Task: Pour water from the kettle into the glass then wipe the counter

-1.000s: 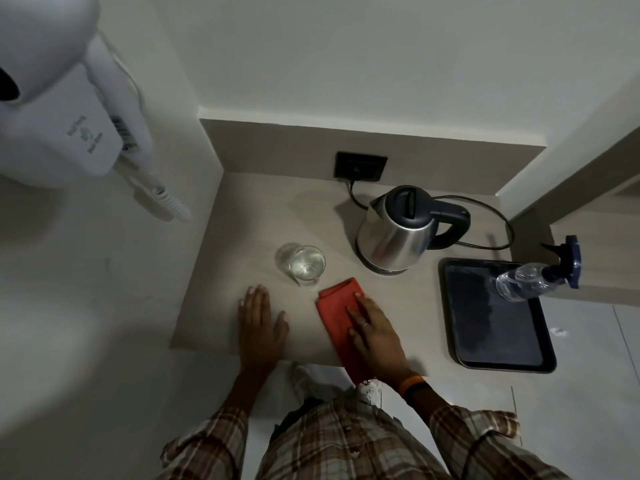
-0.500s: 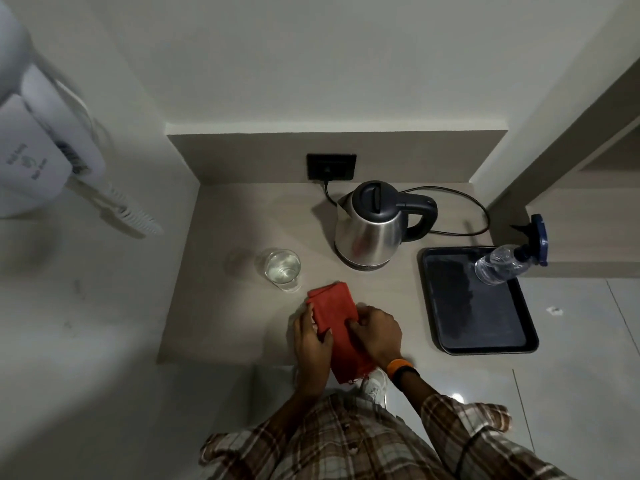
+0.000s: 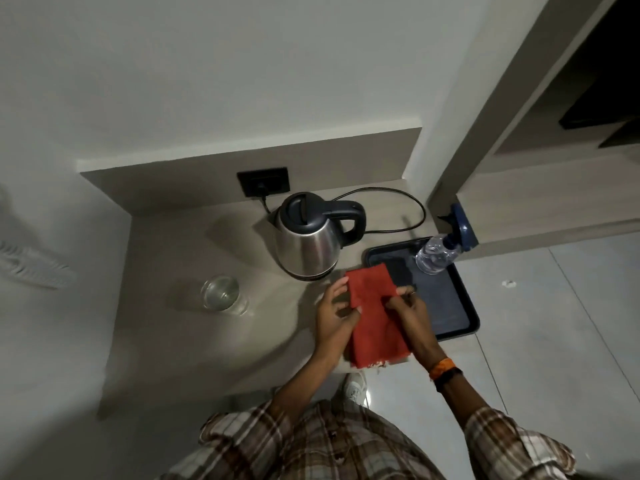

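A steel kettle (image 3: 308, 244) with a black lid and handle stands on its base at the back of the beige counter (image 3: 194, 341). A clear glass (image 3: 221, 294) holding water sits to its left. A red cloth (image 3: 374, 320) is held above the counter's front edge, in front of the kettle. My left hand (image 3: 334, 315) grips the cloth's left edge. My right hand (image 3: 410, 315) pinches its right side.
A black tray (image 3: 457, 313) lies right of the cloth, with a clear spray bottle (image 3: 438, 254) with a blue trigger at its far corner. The kettle's cord (image 3: 398, 209) loops to a wall socket (image 3: 263, 181). A shoe shows on the tiled floor below.
My left hand left the counter and joined my right on the cloth. Both hands lifted the cloth off the counter and moved right, towards the tray.
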